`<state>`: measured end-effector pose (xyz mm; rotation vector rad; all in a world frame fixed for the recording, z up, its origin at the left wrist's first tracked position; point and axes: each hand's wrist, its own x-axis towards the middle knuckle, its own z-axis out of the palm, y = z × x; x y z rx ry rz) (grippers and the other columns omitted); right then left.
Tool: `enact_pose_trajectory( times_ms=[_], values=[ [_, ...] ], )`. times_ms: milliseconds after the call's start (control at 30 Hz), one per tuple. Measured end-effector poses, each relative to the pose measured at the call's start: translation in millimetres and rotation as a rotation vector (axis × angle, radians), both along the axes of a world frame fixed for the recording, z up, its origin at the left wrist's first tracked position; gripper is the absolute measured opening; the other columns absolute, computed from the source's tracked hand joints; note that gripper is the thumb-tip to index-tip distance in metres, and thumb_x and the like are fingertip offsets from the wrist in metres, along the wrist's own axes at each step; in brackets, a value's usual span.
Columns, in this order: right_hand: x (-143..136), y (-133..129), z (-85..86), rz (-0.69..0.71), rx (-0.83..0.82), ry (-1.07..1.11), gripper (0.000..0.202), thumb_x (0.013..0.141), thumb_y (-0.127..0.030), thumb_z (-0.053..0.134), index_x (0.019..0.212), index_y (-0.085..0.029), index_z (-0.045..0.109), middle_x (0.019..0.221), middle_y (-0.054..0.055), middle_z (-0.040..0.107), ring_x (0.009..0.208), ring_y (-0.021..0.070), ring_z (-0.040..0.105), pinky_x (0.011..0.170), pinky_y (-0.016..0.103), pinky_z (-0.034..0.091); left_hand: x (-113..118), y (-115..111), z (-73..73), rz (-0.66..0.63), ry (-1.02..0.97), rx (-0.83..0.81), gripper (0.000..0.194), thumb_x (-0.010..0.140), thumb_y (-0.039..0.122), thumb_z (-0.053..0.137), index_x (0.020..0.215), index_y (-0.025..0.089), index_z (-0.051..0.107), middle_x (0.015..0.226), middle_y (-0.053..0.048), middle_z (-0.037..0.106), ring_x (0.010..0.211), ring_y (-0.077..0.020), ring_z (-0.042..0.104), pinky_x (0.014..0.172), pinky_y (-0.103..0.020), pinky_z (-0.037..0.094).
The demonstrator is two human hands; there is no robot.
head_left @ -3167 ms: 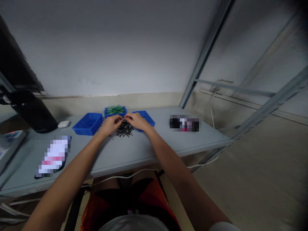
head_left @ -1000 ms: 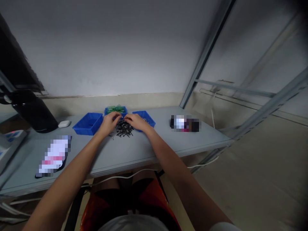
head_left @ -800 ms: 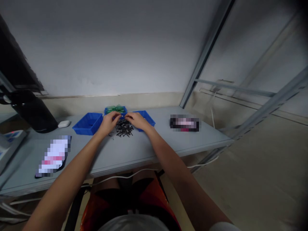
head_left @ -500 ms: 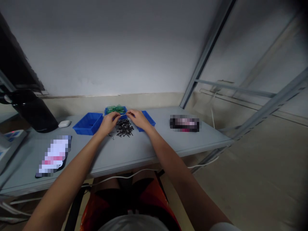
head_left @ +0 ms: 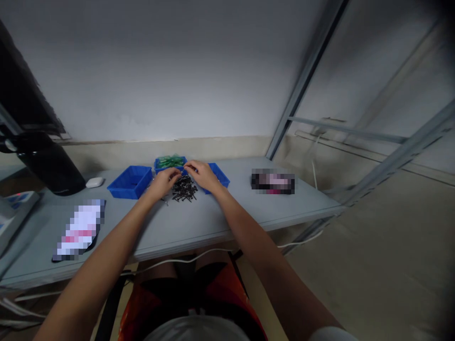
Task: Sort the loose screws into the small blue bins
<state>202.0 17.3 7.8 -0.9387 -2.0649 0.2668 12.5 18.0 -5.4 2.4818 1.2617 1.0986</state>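
Observation:
My left hand [head_left: 165,182] and my right hand [head_left: 199,172] nearly meet above a pile of dark screws [head_left: 185,190] on the grey table. The fingers of both hands are pinched together around something too small to make out. Behind my hands is a blue bin [head_left: 158,166] with green pieces [head_left: 171,161] in it. A second blue bin [head_left: 126,190] stands to the left of my left hand. Partly behind my right hand is a third blue bin [head_left: 221,176]. A few loose screws [head_left: 164,201] lie beside my left wrist.
A black bottle [head_left: 53,166] and a white case [head_left: 95,182] stand at the left, behind a blurred phone [head_left: 81,229]. Another blurred dark object [head_left: 273,182] lies to the right. A metal frame post [head_left: 305,78] rises at the table's back right.
My fingertips have come closer together. The thin metal piece that showed between them is now mostly hidden. My left hand has shifted slightly right.

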Motion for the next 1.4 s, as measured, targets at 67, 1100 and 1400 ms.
enact_pose_trajectory(
  times_ms=[67, 1100, 1400],
  values=[
    [-0.8, -0.7, 0.4, -0.004, -0.006, -0.004, 0.020, 0.096, -0.028, 0.044, 0.098, -0.023, 0.063, 0.101, 0.003, 0.069, 0.094, 0.0152, 0.061, 0.087, 0.027, 0.044, 0.8, -0.8, 0.4, -0.012, -0.005, -0.011, 0.016, 0.089, 0.025, 0.053, 0.092, 0.016, 0.065, 0.092, -0.007, 0.071, 0.082, -0.0195, 0.064, 0.078, -0.032, 0.050],
    [37.2, 16.2, -0.4, -0.490, -0.069, -0.075, 0.021, 0.089, -0.020, 0.046, 0.093, -0.018, 0.067, 0.094, 0.010, 0.070, 0.088, 0.0211, 0.062, 0.079, 0.031, 0.044, -29.4, 14.2, -15.9, 0.176, 0.427, -0.026, 0.018, 0.085, 0.026, 0.054, 0.095, 0.019, 0.067, 0.095, -0.011, 0.070, 0.089, -0.0246, 0.064, 0.076, -0.031, 0.049],
    [41.1, 17.1, -11.3, -0.553, -0.157, -0.301, 0.023, 0.090, -0.020, 0.047, 0.094, -0.018, 0.069, 0.098, 0.016, 0.070, 0.091, 0.0265, 0.064, 0.077, 0.034, 0.045, -26.9, 8.9, -16.5, 0.210, 0.538, -0.155, 0.015, 0.084, 0.022, 0.052, 0.088, 0.021, 0.067, 0.088, -0.012, 0.070, 0.081, -0.0269, 0.066, 0.069, -0.033, 0.048]
  ],
)
